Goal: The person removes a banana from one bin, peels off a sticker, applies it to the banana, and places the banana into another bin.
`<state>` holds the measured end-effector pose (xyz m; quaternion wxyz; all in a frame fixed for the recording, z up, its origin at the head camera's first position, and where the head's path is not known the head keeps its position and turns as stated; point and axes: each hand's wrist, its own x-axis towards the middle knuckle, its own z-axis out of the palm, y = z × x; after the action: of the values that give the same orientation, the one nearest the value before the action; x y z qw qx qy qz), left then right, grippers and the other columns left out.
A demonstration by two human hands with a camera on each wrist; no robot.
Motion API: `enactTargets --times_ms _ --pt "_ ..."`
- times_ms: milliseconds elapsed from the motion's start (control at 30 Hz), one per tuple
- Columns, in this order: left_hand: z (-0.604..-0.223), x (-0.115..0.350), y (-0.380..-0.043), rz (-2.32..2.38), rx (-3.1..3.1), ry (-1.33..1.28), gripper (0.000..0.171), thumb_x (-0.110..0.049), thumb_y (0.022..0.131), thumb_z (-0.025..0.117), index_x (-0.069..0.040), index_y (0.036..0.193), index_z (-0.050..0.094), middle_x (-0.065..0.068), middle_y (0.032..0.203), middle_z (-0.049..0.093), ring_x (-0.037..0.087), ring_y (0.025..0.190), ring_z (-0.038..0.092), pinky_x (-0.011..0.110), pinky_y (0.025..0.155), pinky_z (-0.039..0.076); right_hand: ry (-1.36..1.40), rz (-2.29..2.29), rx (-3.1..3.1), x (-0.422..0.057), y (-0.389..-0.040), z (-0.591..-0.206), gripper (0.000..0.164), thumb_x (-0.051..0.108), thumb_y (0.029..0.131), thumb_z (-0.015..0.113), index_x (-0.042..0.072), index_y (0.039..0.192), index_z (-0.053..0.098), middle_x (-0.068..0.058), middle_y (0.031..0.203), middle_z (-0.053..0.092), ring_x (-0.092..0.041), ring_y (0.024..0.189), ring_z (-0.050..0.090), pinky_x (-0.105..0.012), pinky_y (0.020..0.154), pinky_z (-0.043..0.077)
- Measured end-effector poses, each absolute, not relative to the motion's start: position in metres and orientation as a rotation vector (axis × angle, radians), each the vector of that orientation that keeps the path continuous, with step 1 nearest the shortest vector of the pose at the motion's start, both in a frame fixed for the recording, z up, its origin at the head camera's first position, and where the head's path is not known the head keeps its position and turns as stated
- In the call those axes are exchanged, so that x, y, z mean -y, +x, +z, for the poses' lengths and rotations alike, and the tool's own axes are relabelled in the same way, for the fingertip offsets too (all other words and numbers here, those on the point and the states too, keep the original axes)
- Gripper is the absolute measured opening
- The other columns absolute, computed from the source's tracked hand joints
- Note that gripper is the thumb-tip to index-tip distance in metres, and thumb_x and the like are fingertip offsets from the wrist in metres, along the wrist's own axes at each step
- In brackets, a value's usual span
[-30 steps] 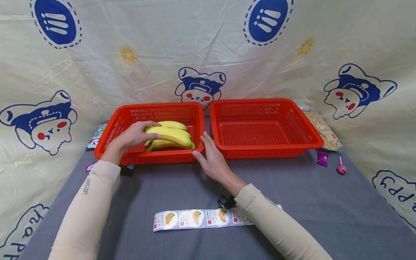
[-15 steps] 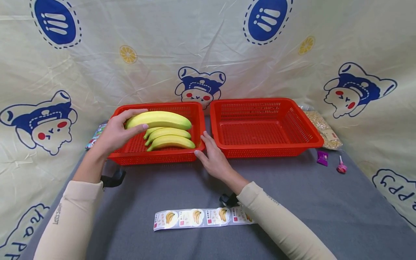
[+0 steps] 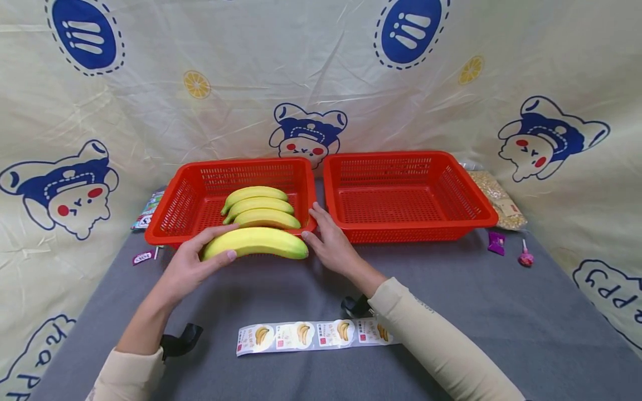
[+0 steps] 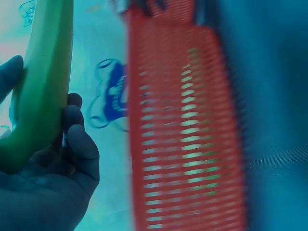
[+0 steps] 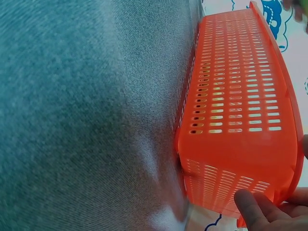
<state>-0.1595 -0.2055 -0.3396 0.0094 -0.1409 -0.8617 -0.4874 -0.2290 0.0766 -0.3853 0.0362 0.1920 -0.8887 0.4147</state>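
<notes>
My left hand [image 3: 188,264] grips a yellow banana [image 3: 261,243] with a greenish tip. Thumb and fingers lie on opposite sides of its left end. The banana is raised and overlaps the front rim of the left red basket [image 3: 175,184] in the head view. Three more bananas [image 3: 258,204] lie side by side inside that basket. With fairly straight fingers, my right hand [image 3: 333,245] rests against the basket's front right corner. In the right wrist view, its fingertips [image 5: 245,199] touch the slotted outer wall.
A second red basket [image 3: 411,233] stands to the right. A strip of banana labels [image 3: 296,338] lies on the grey cloth. At the right are a bag of yellow kernels [image 3: 496,200], a purple packet [image 3: 496,243] and a lollipop [image 3: 525,256]. A colourful packet [image 3: 147,210] sits far left.
My left hand took one banana out from among those in the left basket, lifted it leftward, then brought it toward me over the front rim. The right hand stayed at the corner.
</notes>
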Motion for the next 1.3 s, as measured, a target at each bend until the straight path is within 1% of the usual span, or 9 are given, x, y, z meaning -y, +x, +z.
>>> enactTargets --times_ms 133,233,400,567,800,900,1033,1133,1300 --pt "-0.368 0.199 -0.155 -1.580 2.751 -0.391 0.050 -0.031 0.088 0.064 -0.022 0.135 0.049 0.005 0.117 0.053 0.021 0.104 0.045 0.025 0.079 0.047 0.571 1.284 2.758 -0.077 -0.229 -0.384 0.065 0.023 0.091 0.061 0.007 0.146 0.031 -0.004 0.158 0.020 -0.025 0.144 0.025 -0.044 0.110 0.033" --pt "-0.385 0.191 -0.156 -1.542 2.818 -0.338 0.050 -0.033 0.088 0.064 -0.020 0.134 0.050 0.007 0.111 0.054 0.021 0.099 0.046 0.030 0.079 0.042 0.570 1.280 2.771 -0.077 -0.229 -0.384 0.065 0.024 0.091 0.060 0.007 0.147 0.030 -0.004 0.159 0.019 -0.025 0.144 0.024 -0.044 0.109 0.034" --pt "-0.399 0.175 -0.162 -1.395 2.886 -0.329 0.048 -0.030 0.088 0.065 -0.017 0.132 0.053 0.008 0.114 0.059 0.021 0.098 0.049 0.034 0.082 0.037 0.573 1.293 2.788 -0.077 -0.228 -0.380 0.065 0.024 0.092 0.059 0.007 0.147 0.030 -0.004 0.159 0.018 -0.025 0.145 0.024 -0.044 0.110 0.033" --pt "-0.406 0.154 -0.168 -1.327 2.946 -0.352 0.045 -0.026 0.087 0.066 -0.016 0.129 0.056 0.006 0.114 0.062 0.018 0.096 0.052 0.033 0.083 0.038 0.570 1.290 2.797 -0.076 -0.227 -0.378 0.064 0.025 0.093 0.058 0.006 0.147 0.030 -0.005 0.159 0.017 -0.025 0.145 0.023 -0.044 0.111 0.031" --pt "-0.411 0.128 -0.173 -1.195 3.036 -0.384 0.040 -0.026 0.083 0.070 -0.017 0.121 0.061 0.003 0.099 0.063 0.016 0.087 0.050 0.031 0.073 0.036 0.553 1.279 2.815 -0.076 -0.226 -0.377 0.063 0.026 0.093 0.057 0.007 0.147 0.029 -0.003 0.159 0.017 -0.024 0.145 0.024 -0.044 0.111 0.032" --pt "-0.411 0.119 -0.173 -1.146 3.049 -0.455 0.040 -0.024 0.082 0.071 -0.016 0.120 0.062 0.002 0.102 0.064 0.016 0.089 0.051 0.033 0.076 0.038 0.557 1.274 2.819 -0.075 -0.226 -0.377 0.063 0.026 0.093 0.057 0.007 0.147 0.029 -0.003 0.159 0.017 -0.024 0.144 0.025 -0.043 0.109 0.034" --pt "-0.409 0.107 -0.173 -1.150 3.049 -0.551 0.041 -0.020 0.080 0.072 -0.013 0.119 0.063 0.003 0.101 0.063 0.014 0.086 0.051 0.032 0.076 0.039 0.563 1.265 2.812 -0.076 -0.226 -0.377 0.063 0.026 0.094 0.056 0.006 0.147 0.029 -0.004 0.159 0.017 -0.024 0.144 0.025 -0.043 0.110 0.033" --pt "-0.409 0.099 -0.172 -1.155 3.051 -0.569 0.041 -0.019 0.079 0.073 -0.012 0.118 0.064 0.003 0.099 0.063 0.014 0.083 0.050 0.031 0.074 0.039 0.569 1.261 2.806 -0.076 -0.226 -0.377 0.062 0.027 0.094 0.056 0.006 0.147 0.030 -0.004 0.159 0.017 -0.023 0.145 0.024 -0.044 0.111 0.032" --pt "-0.409 0.088 -0.171 -1.127 3.046 -0.617 0.042 -0.021 0.079 0.074 -0.011 0.118 0.063 0.004 0.100 0.063 0.015 0.085 0.051 0.034 0.077 0.038 0.564 1.259 2.807 -0.076 -0.226 -0.378 0.062 0.027 0.094 0.055 0.007 0.147 0.030 -0.003 0.159 0.017 -0.023 0.144 0.025 -0.043 0.110 0.033"
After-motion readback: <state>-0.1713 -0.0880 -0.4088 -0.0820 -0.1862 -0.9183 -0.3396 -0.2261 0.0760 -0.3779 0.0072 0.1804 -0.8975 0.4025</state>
